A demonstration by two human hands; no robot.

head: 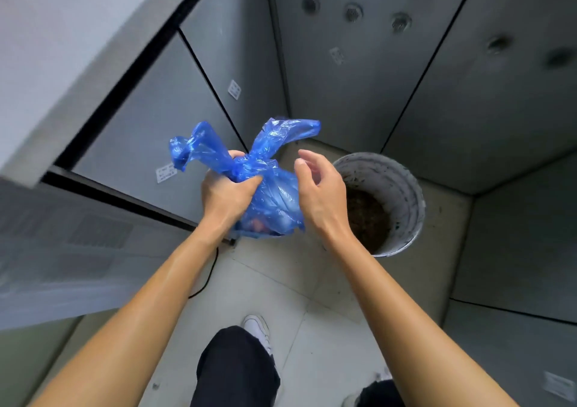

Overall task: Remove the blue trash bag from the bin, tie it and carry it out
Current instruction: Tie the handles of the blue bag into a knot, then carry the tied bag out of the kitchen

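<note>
The blue trash bag hangs in the air above the floor, out of the bin, its neck bunched with two loose ears sticking up. My left hand is clenched around the bag's neck and carries it. Just right of the bag, my right hand is open with fingers spread and holds nothing. The white round bin stands on the floor to the right, stained inside, with dark dirt at its bottom and no liner in it.
Grey panelled walls close in the corner behind the bin. A grey cabinet or appliance stands at the left, with a black cable on the tiled floor. My dark trousers and white shoe show below.
</note>
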